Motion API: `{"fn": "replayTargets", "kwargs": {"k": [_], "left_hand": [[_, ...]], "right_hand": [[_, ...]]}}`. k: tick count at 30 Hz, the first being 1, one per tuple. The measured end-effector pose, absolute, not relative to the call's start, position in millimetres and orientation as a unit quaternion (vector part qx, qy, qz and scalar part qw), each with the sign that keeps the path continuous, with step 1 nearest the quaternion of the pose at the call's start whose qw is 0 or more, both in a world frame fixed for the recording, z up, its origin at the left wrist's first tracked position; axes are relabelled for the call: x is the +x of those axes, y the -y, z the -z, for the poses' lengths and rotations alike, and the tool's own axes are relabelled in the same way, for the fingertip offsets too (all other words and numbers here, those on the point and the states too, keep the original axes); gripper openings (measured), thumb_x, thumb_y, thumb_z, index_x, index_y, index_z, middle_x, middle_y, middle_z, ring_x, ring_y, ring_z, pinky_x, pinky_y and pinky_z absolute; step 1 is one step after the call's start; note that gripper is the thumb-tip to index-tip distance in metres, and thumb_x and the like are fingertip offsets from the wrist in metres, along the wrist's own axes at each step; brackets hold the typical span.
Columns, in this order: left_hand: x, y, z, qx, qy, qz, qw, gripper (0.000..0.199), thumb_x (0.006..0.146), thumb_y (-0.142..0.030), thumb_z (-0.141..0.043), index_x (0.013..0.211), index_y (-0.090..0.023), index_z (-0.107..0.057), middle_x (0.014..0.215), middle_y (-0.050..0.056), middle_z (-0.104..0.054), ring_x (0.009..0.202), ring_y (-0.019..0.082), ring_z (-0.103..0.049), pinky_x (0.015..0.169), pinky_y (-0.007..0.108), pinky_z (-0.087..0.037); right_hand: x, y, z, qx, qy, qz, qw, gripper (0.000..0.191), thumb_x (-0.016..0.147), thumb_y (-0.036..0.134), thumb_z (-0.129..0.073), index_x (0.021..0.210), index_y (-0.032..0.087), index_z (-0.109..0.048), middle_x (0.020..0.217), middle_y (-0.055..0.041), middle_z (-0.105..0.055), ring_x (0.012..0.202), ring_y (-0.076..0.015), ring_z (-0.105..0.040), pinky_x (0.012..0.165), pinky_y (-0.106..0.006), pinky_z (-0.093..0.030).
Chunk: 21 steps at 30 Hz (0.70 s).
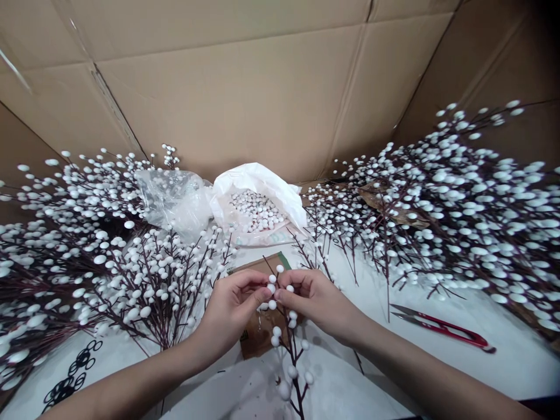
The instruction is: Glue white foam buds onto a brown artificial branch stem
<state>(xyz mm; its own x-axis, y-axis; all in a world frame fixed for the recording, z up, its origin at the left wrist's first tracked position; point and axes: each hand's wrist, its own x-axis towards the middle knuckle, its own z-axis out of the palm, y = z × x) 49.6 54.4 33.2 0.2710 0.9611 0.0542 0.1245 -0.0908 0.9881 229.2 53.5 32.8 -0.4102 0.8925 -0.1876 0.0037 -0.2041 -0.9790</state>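
Note:
A dark stem with white berries (pixel 293 371) runs up from the bottom centre to both hands. My left hand (pixel 242 303) pinches a white berry near the stem's upper part. Thumb and fingers of my right hand (pixel 311 297) are pressed together on the stem beside that berry, close to my left fingertips. Beneath the hands lies a brown cardboard piece (pixel 256 341) with a green edge. Behind them, an open white bag (pixel 258 175) holds many loose white berries (pixel 258 211).
Bunches of white-berried stems stand at left (pixel 161 280) and right (pixel 459 216). Red-handled snips (pixel 450 329) lie at right, black rings (pixel 65 388) at lower left. A clear plastic bag (pixel 172 198) sits beside the white one. Cardboard walls (pixel 231 105) rise behind.

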Motion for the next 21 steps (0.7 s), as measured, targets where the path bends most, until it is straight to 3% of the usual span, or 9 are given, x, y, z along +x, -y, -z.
{"fn": "replayTargets", "kwargs": {"k": [6, 10, 13, 15, 17, 21], "left_hand": [[49, -53, -36, 0.639, -0.41, -0.428, 0.49, 0.011, 0.085, -0.03, -0.066, 0.089, -0.021, -0.07, 0.09, 0.006, -0.072, 0.082, 0.021, -0.068, 0.075, 0.033, -0.057], [48, -50, -37, 0.729, -0.383, -0.428, 0.373, 0.007, 0.087, -0.024, -0.063, 0.09, -0.026, -0.07, 0.089, 0.004, -0.071, 0.081, 0.021, -0.067, 0.073, 0.034, -0.058], [48, -51, -38, 0.796, -0.344, -0.42, 0.267, 0.009, 0.089, -0.02, -0.06, 0.092, -0.026, -0.067, 0.088, 0.003, -0.073, 0.081, 0.019, -0.068, 0.074, 0.032, -0.059], [46, -53, -38, 0.835, -0.314, -0.415, 0.176, 0.013, 0.093, -0.021, -0.055, 0.101, -0.024, -0.065, 0.093, 0.005, -0.073, 0.086, 0.019, -0.069, 0.076, 0.03, -0.06], [43, -57, -40, 0.878, -0.28, -0.387, 0.033, 0.024, 0.096, -0.022, -0.049, 0.118, -0.018, -0.06, 0.109, 0.01, -0.072, 0.104, 0.02, -0.067, 0.088, 0.031, -0.058], [34, -64, -46, 0.9, -0.2, -0.241, -0.304, 0.045, 0.093, -0.022, -0.055, 0.135, -0.006, -0.05, 0.141, 0.014, -0.055, 0.139, 0.027, -0.041, 0.119, 0.042, -0.032]], "right_hand": [[235, -54, -38, -0.421, 0.56, -0.586, 0.406, 0.032, 0.075, 0.045, -0.074, 0.076, 0.016, -0.06, 0.068, -0.0008, -0.059, 0.06, -0.0114, -0.052, 0.053, -0.023, -0.038], [239, -57, -39, -0.398, 0.575, -0.535, 0.474, 0.033, 0.081, 0.043, -0.071, 0.104, 0.02, -0.067, 0.092, -0.0045, -0.067, 0.085, -0.0172, -0.061, 0.076, -0.028, -0.047], [239, -58, -37, -0.364, 0.56, -0.568, 0.481, 0.026, 0.08, 0.043, -0.071, 0.093, 0.02, -0.069, 0.088, -0.0037, -0.067, 0.082, -0.0165, -0.06, 0.076, -0.029, -0.047], [239, -59, -36, -0.346, 0.543, -0.59, 0.487, 0.023, 0.081, 0.042, -0.072, 0.085, 0.02, -0.068, 0.081, -0.0016, -0.063, 0.076, -0.0141, -0.057, 0.072, -0.026, -0.045], [239, -59, -34, -0.342, 0.515, -0.604, 0.503, 0.022, 0.082, 0.04, -0.071, 0.082, 0.019, -0.066, 0.076, 0.0005, -0.059, 0.072, -0.0117, -0.053, 0.069, -0.023, -0.043], [239, -59, -34, -0.33, 0.451, -0.639, 0.528, 0.026, 0.084, 0.042, -0.071, 0.077, 0.019, -0.061, 0.072, 0.0027, -0.053, 0.067, -0.0095, -0.047, 0.064, -0.021, -0.039]]}}
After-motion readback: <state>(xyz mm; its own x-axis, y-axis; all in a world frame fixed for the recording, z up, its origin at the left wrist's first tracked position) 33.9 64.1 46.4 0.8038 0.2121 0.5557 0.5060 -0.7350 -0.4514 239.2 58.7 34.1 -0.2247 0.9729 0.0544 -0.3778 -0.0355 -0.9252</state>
